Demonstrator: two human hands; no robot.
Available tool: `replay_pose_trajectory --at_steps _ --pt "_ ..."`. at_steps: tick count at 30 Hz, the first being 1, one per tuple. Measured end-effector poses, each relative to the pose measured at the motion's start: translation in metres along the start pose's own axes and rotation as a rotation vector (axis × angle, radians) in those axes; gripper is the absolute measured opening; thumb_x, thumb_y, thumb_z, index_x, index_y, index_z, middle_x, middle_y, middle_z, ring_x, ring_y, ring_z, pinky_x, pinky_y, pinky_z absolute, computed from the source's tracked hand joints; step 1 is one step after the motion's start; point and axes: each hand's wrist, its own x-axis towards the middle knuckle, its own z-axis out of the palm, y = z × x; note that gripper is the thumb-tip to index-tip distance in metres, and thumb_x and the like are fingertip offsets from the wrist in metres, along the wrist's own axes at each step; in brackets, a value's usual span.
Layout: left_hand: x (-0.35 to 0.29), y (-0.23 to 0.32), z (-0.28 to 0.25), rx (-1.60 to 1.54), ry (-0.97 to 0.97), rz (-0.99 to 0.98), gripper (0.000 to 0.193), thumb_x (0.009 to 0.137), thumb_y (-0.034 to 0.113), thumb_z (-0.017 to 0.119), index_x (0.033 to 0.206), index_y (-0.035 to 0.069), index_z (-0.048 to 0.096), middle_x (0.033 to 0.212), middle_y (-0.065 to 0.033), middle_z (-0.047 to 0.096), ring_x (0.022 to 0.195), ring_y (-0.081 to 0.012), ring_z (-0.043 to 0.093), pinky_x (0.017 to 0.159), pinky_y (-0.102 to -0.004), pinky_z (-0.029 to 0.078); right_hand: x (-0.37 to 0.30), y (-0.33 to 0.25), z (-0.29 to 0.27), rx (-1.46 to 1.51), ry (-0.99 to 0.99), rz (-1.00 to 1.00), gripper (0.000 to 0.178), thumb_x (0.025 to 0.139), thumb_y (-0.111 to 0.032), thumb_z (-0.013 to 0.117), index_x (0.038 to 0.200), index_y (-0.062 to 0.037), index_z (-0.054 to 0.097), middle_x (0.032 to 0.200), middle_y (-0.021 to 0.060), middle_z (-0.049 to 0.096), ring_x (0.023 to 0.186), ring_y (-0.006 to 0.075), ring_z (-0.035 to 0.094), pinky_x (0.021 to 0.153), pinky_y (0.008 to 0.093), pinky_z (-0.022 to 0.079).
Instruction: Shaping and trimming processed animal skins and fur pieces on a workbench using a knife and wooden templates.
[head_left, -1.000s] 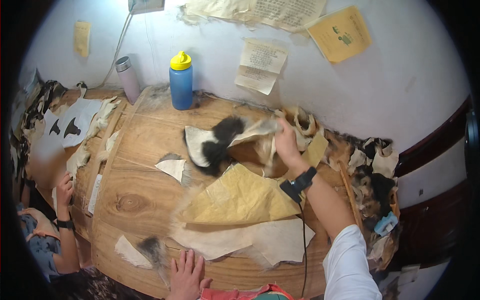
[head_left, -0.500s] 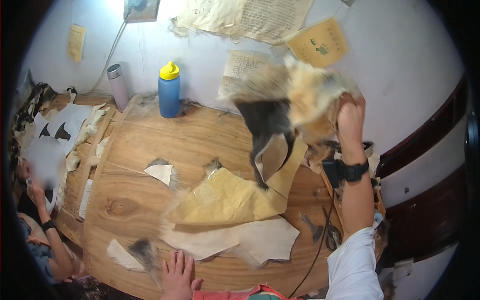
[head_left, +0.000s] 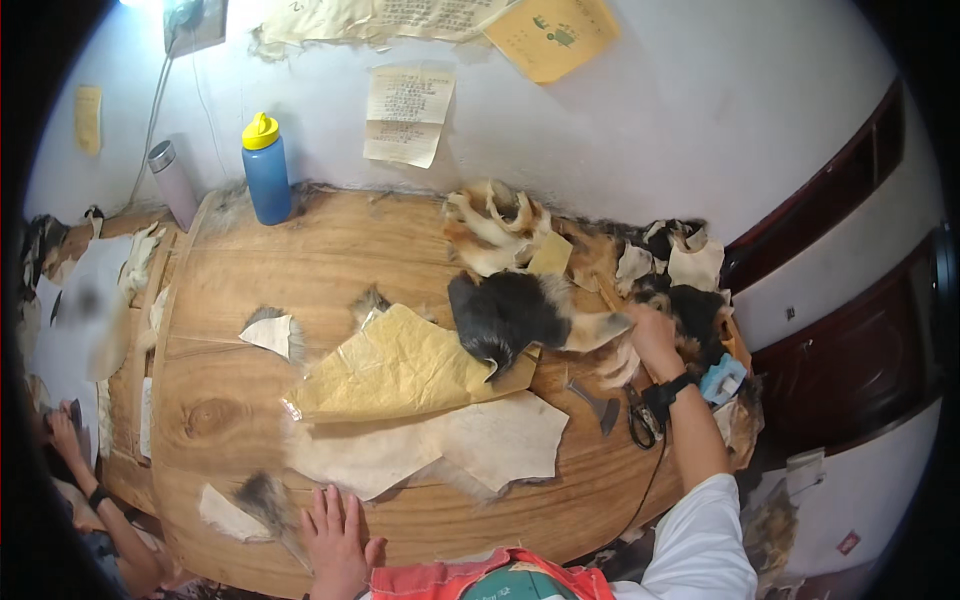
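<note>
My left hand (head_left: pixel 338 545) lies on the table's near edge, fingers stretched out and spread, just below a pale hide piece (head_left: pixel 400 450). Partly over that hide lies a yellowish, crinkled sheet (head_left: pixel 410 370). My right hand (head_left: pixel 653 342) is low at the right side, beside a heap of fur scraps (head_left: pixel 690 265); its fingers are mostly hidden. The light tip of a black-and-grey fur piece (head_left: pixel 510 315) reaches up to that hand. Behind it sits a cream and tan fur piece (head_left: pixel 495 225). Near my right wrist are scissors (head_left: pixel 642 420) and a metal blade tool (head_left: pixel 597 408).
Small fur scraps (head_left: pixel 270 333) lie on the wooden table (head_left: pixel 220 370). A blue bottle with a yellow lid (head_left: pixel 266 175) and a pink flask (head_left: pixel 174 188) stand by the wall. A co-worker's hand (head_left: pixel 66 437) is at far left. A cable runs near my right arm.
My right hand has come down from above the table to the heap at the right. The fur pieces it held up now rest on the table. My left hand stays flat.
</note>
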Motion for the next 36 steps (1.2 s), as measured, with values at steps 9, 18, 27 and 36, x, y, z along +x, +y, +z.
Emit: replay_pose_trajectory --at_steps 9,18,27,36 --pt "0.001 0.005 -0.005 0.007 -0.017 -0.066 0.086 0.079 0.05 0.066 0.146 0.001 0.042 0.157 -0.028 0.026 0.147 -0.0492 0.018 0.114 -0.0673 0.011 0.103 -0.052 -0.009 -0.289 -0.052 0.02 0.018 0.078 -0.01 0.06 0.093 -0.0032 0.069 0.096 0.0159 0.069 0.095 0.0357 0.064 0.085 0.0465 0.05" --pt "0.0 0.007 -0.012 0.04 -0.034 -0.036 0.084 0.09 0.051 0.06 0.155 0.009 0.029 0.161 -0.0229 0.022 0.148 -0.0431 0.019 0.117 -0.0614 0.017 0.179 -0.167 0.088 0.031 0.167 -0.11 0.051 0.085 -0.035 0.066 0.128 -0.007 0.061 0.123 0.0173 0.063 0.119 0.0375 0.056 0.096 0.0474 0.046" --pt "-0.001 0.007 -0.012 0.001 0.015 -0.042 0.085 0.089 0.049 0.064 0.156 0.01 0.029 0.162 -0.02 0.021 0.15 -0.0415 0.017 0.117 -0.0617 0.016 0.258 -0.096 0.062 0.686 0.533 0.403 0.023 0.097 -0.02 0.054 0.097 0.0002 0.064 0.092 0.0183 0.069 0.087 0.0306 0.066 0.08 0.0428 0.051" --pt "0.003 0.009 -0.017 0.032 0.001 -0.025 0.087 0.088 0.049 0.065 0.156 0.011 0.027 0.162 -0.0201 0.022 0.149 -0.0413 0.018 0.117 -0.061 0.017 0.259 -0.02 -0.029 1.361 0.584 0.393 0.023 0.102 -0.02 0.047 0.101 0.0005 0.058 0.099 0.0069 0.058 0.087 0.0165 0.052 0.081 0.0329 0.046"
